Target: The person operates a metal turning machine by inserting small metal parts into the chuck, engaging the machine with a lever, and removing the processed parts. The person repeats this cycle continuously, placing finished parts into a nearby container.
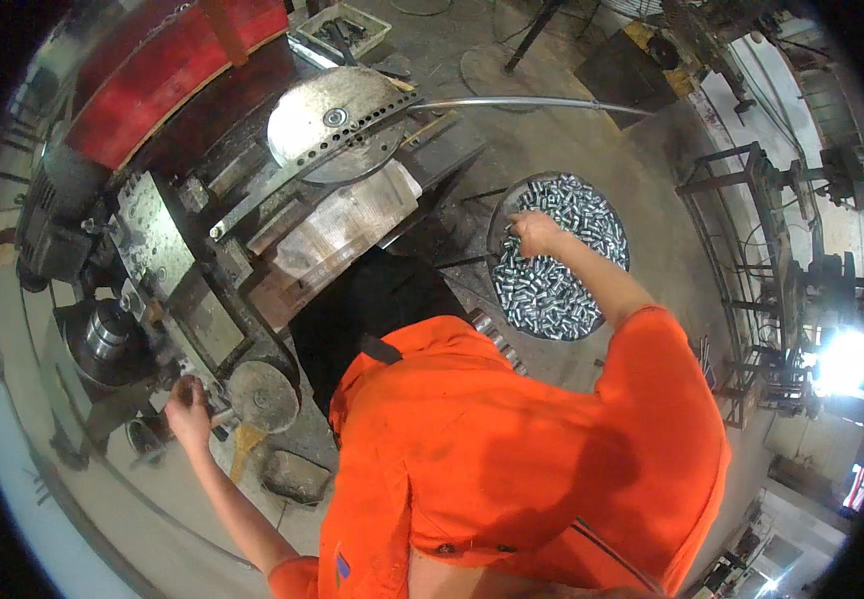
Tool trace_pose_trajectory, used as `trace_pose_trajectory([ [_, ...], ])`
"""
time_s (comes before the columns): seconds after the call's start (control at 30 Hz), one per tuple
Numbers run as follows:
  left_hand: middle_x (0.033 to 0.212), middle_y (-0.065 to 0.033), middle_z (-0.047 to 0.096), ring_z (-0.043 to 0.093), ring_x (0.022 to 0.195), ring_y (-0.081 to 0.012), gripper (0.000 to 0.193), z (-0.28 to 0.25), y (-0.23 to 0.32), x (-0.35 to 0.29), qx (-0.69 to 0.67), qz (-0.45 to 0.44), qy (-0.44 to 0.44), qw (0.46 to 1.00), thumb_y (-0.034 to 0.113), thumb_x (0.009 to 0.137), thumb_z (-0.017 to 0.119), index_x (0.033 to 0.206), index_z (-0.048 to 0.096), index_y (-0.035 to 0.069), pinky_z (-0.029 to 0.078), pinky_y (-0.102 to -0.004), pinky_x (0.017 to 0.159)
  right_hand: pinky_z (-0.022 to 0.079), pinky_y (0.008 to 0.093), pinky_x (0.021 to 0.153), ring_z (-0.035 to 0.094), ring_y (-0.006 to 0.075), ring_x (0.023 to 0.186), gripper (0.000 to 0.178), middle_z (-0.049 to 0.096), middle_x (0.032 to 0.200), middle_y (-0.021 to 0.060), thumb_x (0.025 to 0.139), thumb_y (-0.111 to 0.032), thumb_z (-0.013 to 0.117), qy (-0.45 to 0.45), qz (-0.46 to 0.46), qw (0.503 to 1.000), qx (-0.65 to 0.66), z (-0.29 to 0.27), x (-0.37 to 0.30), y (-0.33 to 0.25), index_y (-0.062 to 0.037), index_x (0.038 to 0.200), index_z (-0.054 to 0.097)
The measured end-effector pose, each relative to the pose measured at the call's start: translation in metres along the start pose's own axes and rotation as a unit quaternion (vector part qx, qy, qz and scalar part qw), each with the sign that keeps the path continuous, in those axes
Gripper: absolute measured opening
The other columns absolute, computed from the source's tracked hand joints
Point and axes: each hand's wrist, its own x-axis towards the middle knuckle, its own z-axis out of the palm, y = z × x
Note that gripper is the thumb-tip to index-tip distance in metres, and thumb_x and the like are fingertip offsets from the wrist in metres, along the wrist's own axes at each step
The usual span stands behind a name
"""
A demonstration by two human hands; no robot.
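Observation:
At the right, a round tray [498, 216] is heaped with many short, shiny metal cylinders [567, 285]. My right hand [534, 236] reaches over its left part, fingers bent down and drawn together at the pieces. Whether a piece sits between those fingertips is too small to see. My left hand [188, 407] is at the lower left, beside the end of a greasy machine [182, 290]. Its fingers are curled closed, and what they hold, if anything, cannot be made out. Close to that hand are a round grey disc [264, 396] and a short rod-like part [222, 417].
A large metal disc [302, 125] and a bar with a row of holes [327, 152] lie across the machine. Behind stands a red panel [172, 85]. A long pipe [542, 103] extends rightward. On the floor sits a small rectangular pan [295, 476]; metal racks [741, 270] line the right.

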Motion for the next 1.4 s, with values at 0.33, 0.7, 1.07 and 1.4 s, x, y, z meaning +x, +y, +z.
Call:
trace_pose_trajectory([
  [0.33, 0.072, -0.0092, 0.063, 0.058, 0.064, -0.0146, 0.023, 0.002, -0.01, 0.002, 0.034, 0.029, 0.033, 0.998, 0.022, 0.086, 0.06, 0.094, 0.063, 0.0, 0.044, -0.0287, 0.062, 0.031, 0.0436, 0.105, 0.042, 0.0273, 0.124, 0.038, 0.049, 0.13, 0.012, 0.066, -0.022, 0.063, -0.03, 0.032, 0.999, -0.007, -0.015, 0.002, -0.012, -0.0073, 0.1, 0.068],
  [0.7, 0.072, -0.0108, 0.065, 0.058, 0.061, -0.0153, 0.026, -0.017, 0.017, -0.02, 0.003, 0.015, -0.001, 1.0, 0.016, 0.084, 0.061, 0.104, 0.063, 0.0, 0.046, -0.0303, 0.061, 0.05, 0.0334, 0.08, 0.061, 0.0224, 0.097, 0.027, 0.064, 0.101, 0.0092, 0.067, -0.013, 0.066, 0.229, -0.012, 0.947, 0.223, -0.033, -0.016, -0.026, -0.0043, 0.093, 0.069],
  [1.07, 0.061, -0.0104, 0.062, 0.062, 0.058, -0.0281, 0.036, -0.01, 0.208, -0.049, -0.027, 0.221, 0.002, 0.975, 0.042, 0.084, 0.06, 0.082, 0.068, 0.007, 0.047, -0.0369, 0.053, 0.048, 0.0365, 0.086, 0.057, 0.0327, 0.102, 0.047, 0.052, 0.118, 0.0183, 0.058, -0.011, 0.063, 0.253, -0.498, 0.759, 0.336, -0.26, -0.031, -0.274, -0.0023, 0.104, 0.063],
  [1.4, 0.057, -0.0139, 0.057, 0.057, 0.051, -0.0294, 0.036, -0.009, 0.191, -0.06, -0.175, 0.187, -0.011, 0.967, 0.033, 0.087, 0.058, 0.074, 0.063, 0.0, 0.043, -0.0367, 0.05, 0.048, 0.0387, 0.078, 0.057, 0.0335, 0.089, 0.032, 0.057, 0.106, 0.0167, 0.058, -0.01, 0.06, 0.256, -0.568, 0.739, 0.255, -0.279, -0.027, -0.335, -0.0021, 0.088, 0.064],
])
